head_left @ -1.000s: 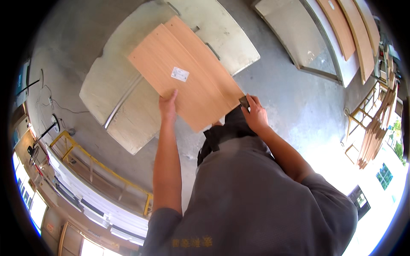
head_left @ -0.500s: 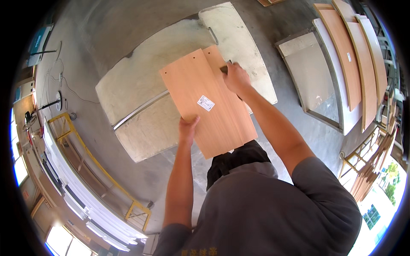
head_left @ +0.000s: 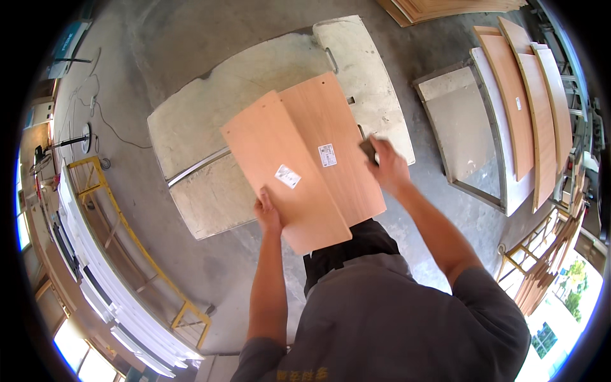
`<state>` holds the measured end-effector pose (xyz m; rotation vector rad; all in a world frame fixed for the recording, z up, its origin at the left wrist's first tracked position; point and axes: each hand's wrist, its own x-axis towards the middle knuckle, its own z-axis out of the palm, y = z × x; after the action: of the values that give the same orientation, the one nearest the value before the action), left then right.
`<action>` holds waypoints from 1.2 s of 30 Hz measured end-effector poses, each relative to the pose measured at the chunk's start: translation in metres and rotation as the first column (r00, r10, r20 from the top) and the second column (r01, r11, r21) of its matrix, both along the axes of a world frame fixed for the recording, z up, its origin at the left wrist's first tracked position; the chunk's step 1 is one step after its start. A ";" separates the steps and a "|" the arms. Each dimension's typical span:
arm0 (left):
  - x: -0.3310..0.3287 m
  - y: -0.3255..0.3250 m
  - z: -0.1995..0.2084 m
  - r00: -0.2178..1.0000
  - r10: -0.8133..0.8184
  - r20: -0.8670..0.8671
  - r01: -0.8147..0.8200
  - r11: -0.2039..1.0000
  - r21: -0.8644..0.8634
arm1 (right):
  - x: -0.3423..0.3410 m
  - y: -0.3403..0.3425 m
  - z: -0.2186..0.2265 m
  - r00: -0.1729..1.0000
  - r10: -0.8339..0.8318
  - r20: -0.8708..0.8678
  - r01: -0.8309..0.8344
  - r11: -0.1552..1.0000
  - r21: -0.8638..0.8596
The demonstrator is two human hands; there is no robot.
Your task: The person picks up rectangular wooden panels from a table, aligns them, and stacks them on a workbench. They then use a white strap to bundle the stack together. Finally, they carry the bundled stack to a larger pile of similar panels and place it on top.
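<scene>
Two light wood-grain panels overlap in front of me above a pale work surface [head_left: 254,70]. The upper panel [head_left: 277,146] is tilted, lies to the left and carries a white label and small holes near its far end. Beneath it, the lower panel [head_left: 331,121] shows its right part and its own label. My left hand [head_left: 268,215] grips the left edge of the upper panel, thumb on top. My right hand [head_left: 391,169] is closed on a small dark block [head_left: 368,152], next to the lower panel's right edge. Whether the block touches that edge I cannot tell.
Large boards [head_left: 515,102] lean at the right beside a framed grey panel [head_left: 461,121]. A yellow metal frame [head_left: 121,223] and stacked white strips [head_left: 95,248] stand at the left. More wooden panels [head_left: 445,9] lie at the far right. A cable [head_left: 118,135] crosses the floor.
The upper panel has shifted left and toward me with my left hand, baring the lower panel and its label. My right hand has come nearer along the right edge with the dark block.
</scene>
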<state>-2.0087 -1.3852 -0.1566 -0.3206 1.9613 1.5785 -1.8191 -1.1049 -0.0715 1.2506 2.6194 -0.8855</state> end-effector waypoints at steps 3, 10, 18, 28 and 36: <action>-0.016 -0.041 0.021 0.996 0.062 -0.060 -0.065 0.997 -0.049 | 0.056 -0.066 -0.001 0.996 -0.066 0.055 0.073 0.986 -0.151; -0.010 -0.055 0.030 0.992 -0.007 -0.129 -0.017 0.982 -0.188 | -0.024 0.011 -0.015 0.998 0.066 0.004 -0.066 0.997 0.044; -0.051 -0.081 -0.015 0.982 0.018 -0.189 -0.084 0.935 -0.344 | -0.142 0.135 -0.031 0.946 0.323 0.012 -0.321 0.934 0.158; -0.036 0.034 0.028 0.808 -0.430 -0.402 0.124 0.792 -0.597 | -0.170 0.184 -0.022 0.828 0.560 0.022 -0.561 0.826 0.052; 0.019 0.112 0.007 0.622 -0.667 -0.411 0.506 0.742 -0.440 | -0.197 0.186 -0.015 0.720 0.691 0.058 -0.691 0.722 -0.021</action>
<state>-1.9898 -1.2734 -0.1497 0.7195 2.3740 0.9872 -2.0160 -0.9188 -0.0863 0.1958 2.6817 -0.6672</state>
